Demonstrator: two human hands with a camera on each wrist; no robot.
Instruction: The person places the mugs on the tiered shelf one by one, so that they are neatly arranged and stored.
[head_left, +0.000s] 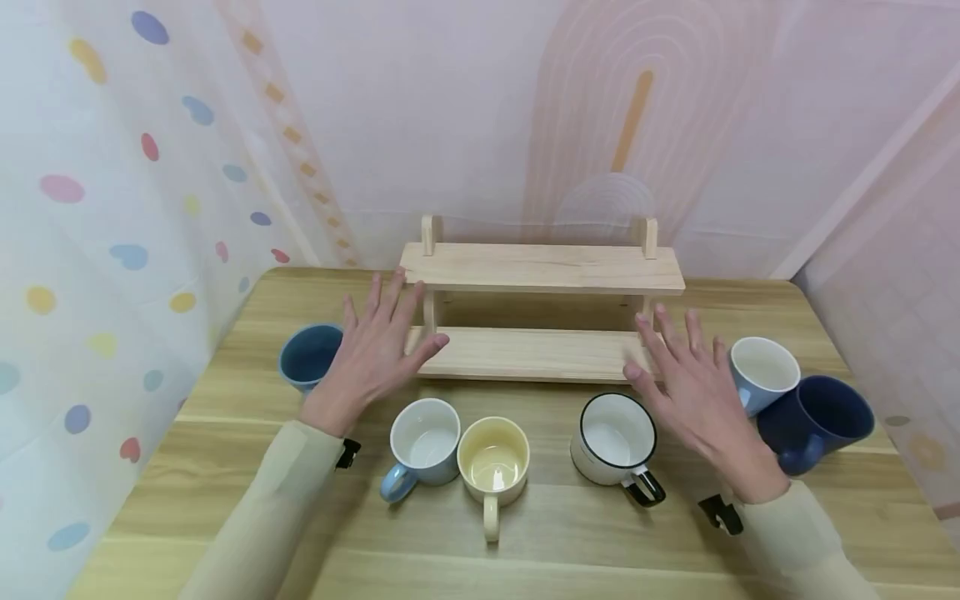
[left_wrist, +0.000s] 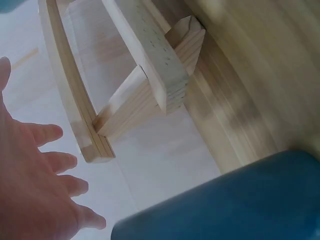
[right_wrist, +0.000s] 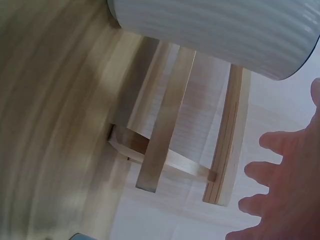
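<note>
Wooden shelf [head_left: 540, 267] near wide-spread, empty hands [head_left: 371, 354] [head_left: 696, 400]

Left hand [head_left: 375, 348] and right hand [head_left: 693, 392] both reach forward, palms down, fingers spread and empty.

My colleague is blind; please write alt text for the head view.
A person's left hand and right hand, fingers spread, hover near a two-tier wooden shelf on a wooden table. One blue mug stands at left, three mugs in front, two mugs at right.
</note>
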